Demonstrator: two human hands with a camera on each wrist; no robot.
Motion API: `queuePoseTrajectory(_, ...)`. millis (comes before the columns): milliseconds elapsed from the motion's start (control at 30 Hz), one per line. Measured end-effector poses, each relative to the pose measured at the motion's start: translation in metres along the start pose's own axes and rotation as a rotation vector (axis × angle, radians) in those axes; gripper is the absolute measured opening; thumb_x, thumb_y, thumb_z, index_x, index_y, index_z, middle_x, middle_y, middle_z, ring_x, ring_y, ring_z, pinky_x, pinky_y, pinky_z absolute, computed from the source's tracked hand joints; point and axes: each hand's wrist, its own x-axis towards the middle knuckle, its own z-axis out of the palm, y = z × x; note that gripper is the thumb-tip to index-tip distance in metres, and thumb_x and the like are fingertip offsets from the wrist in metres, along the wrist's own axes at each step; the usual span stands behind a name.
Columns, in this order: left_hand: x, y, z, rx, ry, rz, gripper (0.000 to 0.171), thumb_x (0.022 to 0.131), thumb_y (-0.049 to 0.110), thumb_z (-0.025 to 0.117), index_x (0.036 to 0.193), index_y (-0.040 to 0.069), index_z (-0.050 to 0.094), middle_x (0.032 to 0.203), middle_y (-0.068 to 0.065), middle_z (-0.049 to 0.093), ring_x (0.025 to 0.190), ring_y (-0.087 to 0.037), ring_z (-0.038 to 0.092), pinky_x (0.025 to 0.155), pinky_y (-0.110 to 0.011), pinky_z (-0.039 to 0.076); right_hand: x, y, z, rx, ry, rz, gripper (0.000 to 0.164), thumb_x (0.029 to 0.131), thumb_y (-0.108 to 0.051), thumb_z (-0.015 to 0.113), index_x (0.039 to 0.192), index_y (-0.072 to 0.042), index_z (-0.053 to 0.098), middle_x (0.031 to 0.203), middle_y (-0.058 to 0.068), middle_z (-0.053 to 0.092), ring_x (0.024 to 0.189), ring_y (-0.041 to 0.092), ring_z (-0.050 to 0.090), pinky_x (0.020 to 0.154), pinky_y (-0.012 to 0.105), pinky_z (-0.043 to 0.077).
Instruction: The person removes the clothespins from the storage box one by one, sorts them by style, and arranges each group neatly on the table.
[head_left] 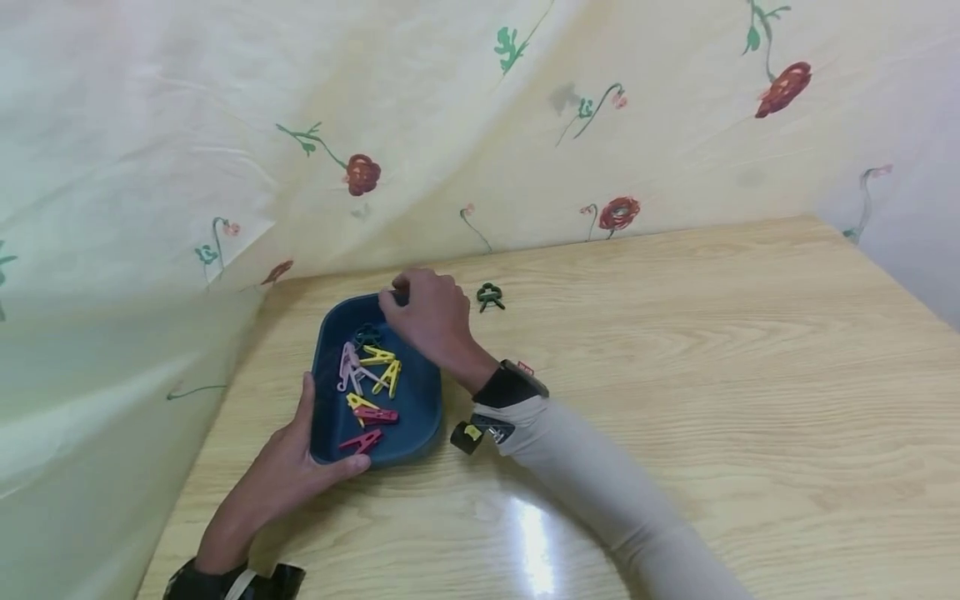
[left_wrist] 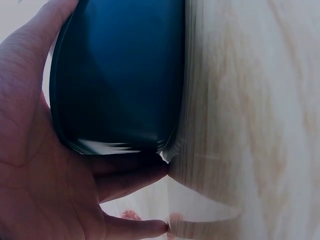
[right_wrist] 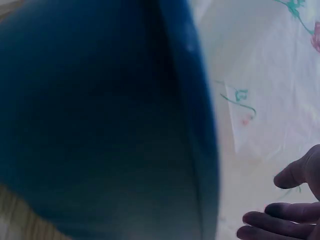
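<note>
Beneath the left hand (head_left: 300, 467) and right hand (head_left: 431, 317) stretches a pale worktop (head_left: 697, 350), bearing a blue tray (head_left: 420, 400) — light and stiff, I'd judge, best held by the rim. The left is spread round its near-left corner; the right hangs at the far rim, thumb and fingers apart, pinching nothing I can see. Inside, between them, lie coloured clips (head_left: 378, 415) — probably springy, best pinched by the handles. Right of both sits a green clip (head_left: 490, 295).

A blue tray (head_left: 418, 404) holds yellow, pink, lilac and green clips (head_left: 381, 415).
</note>
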Motion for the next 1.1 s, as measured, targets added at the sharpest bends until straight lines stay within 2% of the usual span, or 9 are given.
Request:
queuePoseTrajectory(100, 0.002, 0.002, 0.003, -0.005, -0.001, 0.009, 0.129, 0.081, 0.063, 0.072, 0.154, 0.022, -0.025, 0.163, -0.026, 0.011, 0.142, -0.051, 0.028, 0.106, -0.069, 0.030, 0.001, -0.002, 0.006, -0.033, -0.052, -0.007, 0.023, 0.096, -0.033, 0.066, 0.099, -0.013, 0.078, 0.082, -0.002, 0.071, 0.068, 0.012, 0.064, 0.055, 0.028, 0.048)
queuePoseTrajectory(167, 0.004, 0.003, 0.004, -0.006, -0.003, 0.013, 0.129, 0.081, 0.064, 0.072, 0.154, 0.023, -0.026, 0.163, -0.025, 0.012, 0.142, -0.051, 0.028, 0.106, -0.069, 0.030, 0.004, -0.001, 0.011, -0.061, -0.099, -0.013, 0.023, 0.096, -0.031, 0.066, 0.085, -0.014, 0.075, 0.068, -0.004, 0.063, 0.059, 0.012, 0.058, 0.049, 0.026, 0.042)
queuePoseTrajectory(267, 0.005, 0.003, 0.006, -0.008, -0.007, 0.014, 0.129, 0.081, 0.064, 0.072, 0.154, 0.022, -0.026, 0.163, -0.025, 0.013, 0.141, -0.050, 0.029, 0.106, -0.068, 0.030, 0.009, 0.002, 0.019, -0.101, -0.180, -0.003, 0.035, 0.096, -0.027, 0.065, 0.064, -0.016, 0.063, 0.053, -0.005, 0.048, 0.047, 0.011, 0.047, 0.042, 0.023, 0.030)
queuePoseTrajectory(367, 0.006, 0.002, 0.009, -0.018, 0.005, 0.020, 0.128, 0.081, 0.062, 0.072, 0.155, 0.022, -0.024, 0.163, -0.025, 0.014, 0.142, -0.050, 0.029, 0.107, -0.068, 0.029, 0.013, 0.005, 0.026, -0.159, -0.248, 0.010, 0.047, 0.095, -0.023, 0.065, 0.052, -0.017, 0.048, 0.048, -0.005, 0.033, 0.041, 0.010, 0.034, 0.041, 0.023, 0.021)
queuePoseTrajectory(467, 0.005, 0.001, 0.013, -0.034, 0.013, 0.020, 0.127, 0.082, 0.061, 0.072, 0.155, 0.022, -0.024, 0.163, -0.024, 0.012, 0.143, -0.049, 0.027, 0.107, -0.067, 0.029, 0.014, 0.005, 0.029, -0.211, -0.310, 0.014, 0.050, 0.092, -0.017, 0.065, 0.051, -0.018, 0.036, 0.050, -0.005, 0.024, 0.041, 0.010, 0.024, 0.042, 0.023, 0.016)
queuePoseTrajectory(567, 0.002, -0.001, 0.015, -0.043, 0.007, 0.012, 0.127, 0.083, 0.060, 0.072, 0.155, 0.022, -0.025, 0.164, -0.024, 0.009, 0.144, -0.049, 0.024, 0.108, -0.066, 0.029, 0.013, 0.003, 0.030, -0.237, -0.366, 0.013, 0.051, 0.091, -0.016, 0.065, 0.051, -0.018, 0.034, 0.051, -0.005, 0.022, 0.041, 0.010, 0.021, 0.042, 0.023, 0.016)
queuePoseTrajectory(800, 0.001, -0.001, 0.009, -0.008, 0.009, -0.002, 0.128, 0.082, 0.062, 0.071, 0.155, 0.020, -0.025, 0.164, -0.024, 0.008, 0.144, -0.051, 0.022, 0.107, -0.067, 0.028, 0.029, -0.008, 0.024, -0.239, -0.435, 0.031, 0.049, 0.092, -0.026, 0.068, 0.053, -0.016, 0.040, 0.050, -0.005, 0.027, 0.042, 0.011, 0.026, 0.041, 0.024, 0.019)
queuePoseTrajectory(933, 0.004, -0.002, 0.006, -0.001, 0.016, 0.004, 0.128, 0.082, 0.063, 0.072, 0.155, 0.022, -0.025, 0.164, -0.023, 0.007, 0.145, -0.050, 0.021, 0.108, -0.067, 0.027, 0.044, -0.012, 0.026, -0.260, -0.489, 0.068, 0.043, 0.091, -0.020, 0.065, 0.059, -0.018, 0.038, 0.055, -0.005, 0.025, 0.047, 0.012, 0.026, 0.044, 0.025, 0.019)
queuePoseTrajectory(1100, 0.004, -0.004, 0.004, 0.008, 0.015, -0.002, 0.128, 0.082, 0.062, 0.072, 0.154, 0.023, -0.026, 0.164, -0.024, 0.006, 0.145, -0.051, 0.021, 0.108, -0.068, 0.026, 0.053, -0.012, 0.034, -0.274, -0.548, 0.067, 0.040, 0.092, -0.011, 0.058, 0.059, -0.018, 0.035, 0.057, -0.005, 0.024, 0.048, 0.013, 0.025, 0.044, 0.026, 0.019)
